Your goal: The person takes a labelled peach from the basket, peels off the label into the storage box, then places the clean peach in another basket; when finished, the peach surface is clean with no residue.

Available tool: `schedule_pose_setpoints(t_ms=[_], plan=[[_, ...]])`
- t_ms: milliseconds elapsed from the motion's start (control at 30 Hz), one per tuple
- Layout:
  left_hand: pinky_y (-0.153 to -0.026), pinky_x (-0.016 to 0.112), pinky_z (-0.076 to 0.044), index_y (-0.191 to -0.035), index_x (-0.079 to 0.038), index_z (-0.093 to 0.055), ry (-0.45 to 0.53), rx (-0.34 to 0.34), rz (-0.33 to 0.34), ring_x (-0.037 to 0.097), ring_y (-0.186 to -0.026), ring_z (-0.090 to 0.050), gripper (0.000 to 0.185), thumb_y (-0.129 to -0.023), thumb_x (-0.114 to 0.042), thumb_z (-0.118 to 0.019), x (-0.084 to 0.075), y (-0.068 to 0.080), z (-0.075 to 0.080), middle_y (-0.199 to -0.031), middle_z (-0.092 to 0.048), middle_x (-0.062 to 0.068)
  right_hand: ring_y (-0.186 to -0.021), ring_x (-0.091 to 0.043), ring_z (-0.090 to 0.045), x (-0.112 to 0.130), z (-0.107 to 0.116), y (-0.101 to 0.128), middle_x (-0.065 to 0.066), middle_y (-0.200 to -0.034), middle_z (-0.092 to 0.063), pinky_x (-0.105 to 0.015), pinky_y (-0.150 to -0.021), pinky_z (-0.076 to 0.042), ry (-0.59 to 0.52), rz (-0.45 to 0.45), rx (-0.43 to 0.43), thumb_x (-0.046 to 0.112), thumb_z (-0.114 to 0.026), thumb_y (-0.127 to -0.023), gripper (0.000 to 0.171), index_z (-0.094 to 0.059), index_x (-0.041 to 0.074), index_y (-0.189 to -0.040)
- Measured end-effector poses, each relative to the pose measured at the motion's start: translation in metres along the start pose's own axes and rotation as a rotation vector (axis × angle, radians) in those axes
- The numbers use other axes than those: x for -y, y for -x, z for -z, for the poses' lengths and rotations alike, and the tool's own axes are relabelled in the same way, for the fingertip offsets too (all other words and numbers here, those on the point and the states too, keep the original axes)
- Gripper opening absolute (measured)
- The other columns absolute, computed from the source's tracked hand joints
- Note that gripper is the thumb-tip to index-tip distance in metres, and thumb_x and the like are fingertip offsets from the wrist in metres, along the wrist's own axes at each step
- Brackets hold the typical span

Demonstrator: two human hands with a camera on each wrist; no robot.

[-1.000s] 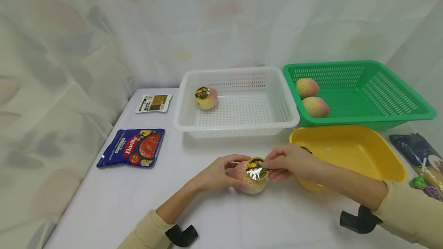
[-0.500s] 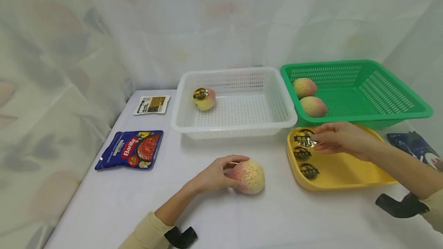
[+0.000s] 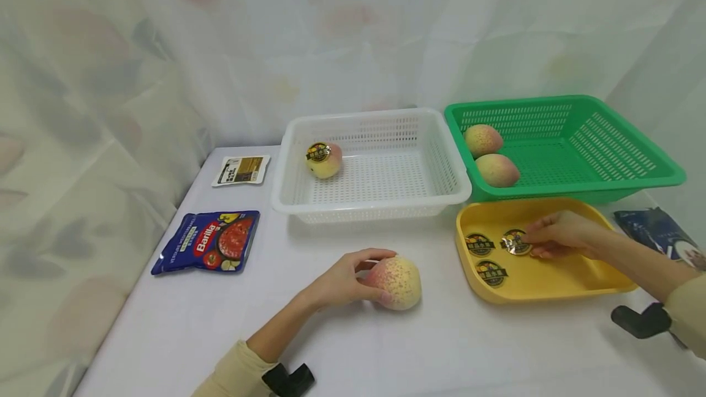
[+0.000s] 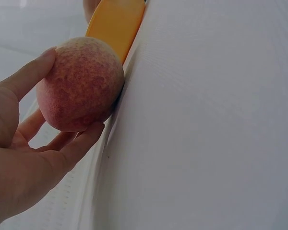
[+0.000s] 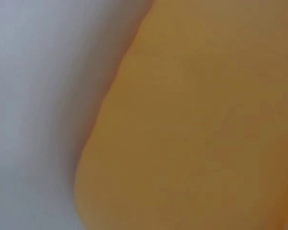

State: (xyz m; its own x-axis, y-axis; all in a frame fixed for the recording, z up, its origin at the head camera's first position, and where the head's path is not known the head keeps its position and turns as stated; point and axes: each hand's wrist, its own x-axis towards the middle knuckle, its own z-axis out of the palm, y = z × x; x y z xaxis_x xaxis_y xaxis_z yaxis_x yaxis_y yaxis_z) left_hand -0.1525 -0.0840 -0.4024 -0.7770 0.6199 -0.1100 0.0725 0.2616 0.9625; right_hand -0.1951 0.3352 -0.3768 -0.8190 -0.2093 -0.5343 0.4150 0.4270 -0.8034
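Note:
My left hand (image 3: 361,274) holds a speckled pink-yellow peach (image 3: 399,282) on the white table, thumb on top and fingers curled round its left side. The left wrist view shows the same peach (image 4: 79,86) close up, with my fingers (image 4: 81,141) under it. My right hand (image 3: 537,241) reaches into the yellow tray (image 3: 551,280) and pinches the edge of a round foil sticker (image 3: 515,242), which lies on the tray floor. Two more stickers (image 3: 478,244) lie beside it. The right wrist view is a blur of yellow tray (image 5: 197,120).
A white basket (image 3: 452,192) behind holds a stickered peach (image 3: 323,160). A green basket (image 3: 634,179) at back right holds two bare peaches (image 3: 497,170). A blue Barilla pouch (image 3: 209,241) and a small packet (image 3: 241,170) lie left. A dark bag (image 3: 656,231) lies far right.
My right hand peeled the sticker off the peach, carried it right to the yellow tray and lowered it onto the tray floor. My left hand kept hold of the peach.

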Motion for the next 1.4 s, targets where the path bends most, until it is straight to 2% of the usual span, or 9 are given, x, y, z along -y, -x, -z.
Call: schedule_pose_setpoints(t_ms=[200, 433, 633, 733, 833, 1000, 1133, 1267, 1400], plan=[[-0.094, 0.031, -0.047, -0.133, -0.018, -0.056, -0.002, -0.006, 0.0, 0.022, -0.12, -0.048, 0.064, -0.075, -0.005, -0.081, -0.001, 0.0, 0.0, -0.132, -0.052, -0.003, -0.061, -0.012, -0.064, -0.002, -0.002, -0.003, -0.008, -0.071, -0.065, -0.025, -0.06, -0.057, 0.038, -0.003, -0.043, 0.004, -0.062, -0.091, 0.026, -0.05, -0.013, -0.105], [-0.094, 0.031, -0.046, -0.134, -0.017, -0.055, -0.01, -0.006, 0.0, 0.022, -0.119, -0.049, 0.064, -0.076, -0.005, -0.081, 0.0, -0.001, 0.0, -0.132, -0.053, -0.003, -0.061, -0.013, -0.064, -0.003, -0.006, -0.004, -0.007, -0.071, -0.064, -0.027, -0.06, -0.057, 0.102, 0.019, -0.086, 0.005, -0.065, -0.089, 0.034, -0.047, -0.017, -0.108], [-0.093, 0.031, -0.046, -0.133, -0.017, -0.055, -0.003, -0.009, -0.002, 0.022, -0.119, -0.049, 0.064, -0.076, -0.005, -0.08, -0.001, 0.0, 0.001, -0.132, -0.053, -0.003, -0.062, -0.013, -0.06, -0.002, -0.006, -0.003, -0.001, -0.074, -0.062, -0.026, -0.055, -0.055, 0.34, 0.102, -0.199, 0.019, -0.076, -0.082, 0.044, -0.058, -0.015, -0.102], [-0.093, 0.031, -0.047, -0.133, -0.017, -0.055, 0.004, -0.005, -0.004, 0.022, -0.119, -0.049, 0.064, -0.076, -0.005, -0.08, -0.001, 0.0, 0.0, -0.132, -0.053, -0.003, -0.061, -0.013, -0.058, -0.001, -0.004, -0.001, 0.0, -0.076, -0.062, -0.027, -0.052, -0.052, 0.412, 0.134, -0.233, 0.025, -0.078, -0.08, 0.049, -0.059, -0.014, -0.104], [-0.093, 0.031, -0.047, -0.133, -0.016, -0.055, 0.008, -0.002, -0.002, 0.022, -0.119, -0.049, 0.063, -0.076, -0.005, -0.08, -0.001, 0.0, 0.0, -0.131, -0.053, -0.002, -0.069, -0.016, -0.06, 0.002, -0.002, 0.003, -0.007, -0.089, -0.064, -0.029, -0.059, -0.055, 0.35, 0.16, -0.177, 0.027, -0.071, -0.087, 0.052, -0.055, -0.014, -0.115], [-0.092, 0.03, -0.047, -0.133, -0.016, -0.055, 0.005, -0.005, -0.001, 0.022, -0.119, -0.049, 0.063, -0.076, -0.005, -0.08, -0.002, 0.002, -0.002, -0.131, -0.053, -0.002, -0.104, -0.028, -0.059, 0.021, -0.007, 0.017, -0.024, -0.126, -0.052, -0.037, -0.079, -0.056, 0.18, 0.192, 0.008, 0.028, -0.057, -0.097, 0.059, -0.038, -0.012, -0.135], [-0.092, 0.03, -0.047, -0.133, -0.017, -0.055, 0.004, -0.006, 0.003, 0.022, -0.119, -0.049, 0.063, -0.076, -0.007, -0.081, -0.002, 0.002, -0.002, -0.131, -0.053, -0.003, -0.116, -0.032, -0.052, 0.04, -0.021, 0.029, -0.024, -0.134, -0.044, -0.044, -0.088, -0.052, 0.033, 0.247, 0.195, 0.021, -0.048, -0.102, 0.056, -0.024, -0.01, -0.142], [-0.093, 0.03, -0.047, -0.133, -0.018, -0.056, 0.003, -0.009, 0.007, 0.022, -0.12, -0.049, 0.063, -0.076, -0.007, -0.081, -0.003, 0.001, -0.002, -0.13, -0.053, -0.003, -0.12, -0.031, -0.049, 0.055, -0.044, 0.034, -0.021, -0.14, -0.039, -0.05, -0.093, -0.048, -0.069, 0.316, 0.372, 0.015, -0.043, -0.103, 0.051, -0.021, -0.008, -0.144], [-0.093, 0.03, -0.047, -0.133, -0.018, -0.055, -0.004, -0.009, 0.004, 0.022, -0.12, -0.048, 0.063, -0.076, -0.008, -0.081, -0.003, 0.001, -0.002, -0.131, -0.053, -0.003, -0.123, -0.034, -0.045, 0.064, -0.073, 0.032, -0.023, -0.142, -0.033, -0.052, -0.092, -0.048, -0.108, 0.307, 0.42, 0.013, -0.049, -0.1, 0.051, -0.026, -0.004, -0.142]])
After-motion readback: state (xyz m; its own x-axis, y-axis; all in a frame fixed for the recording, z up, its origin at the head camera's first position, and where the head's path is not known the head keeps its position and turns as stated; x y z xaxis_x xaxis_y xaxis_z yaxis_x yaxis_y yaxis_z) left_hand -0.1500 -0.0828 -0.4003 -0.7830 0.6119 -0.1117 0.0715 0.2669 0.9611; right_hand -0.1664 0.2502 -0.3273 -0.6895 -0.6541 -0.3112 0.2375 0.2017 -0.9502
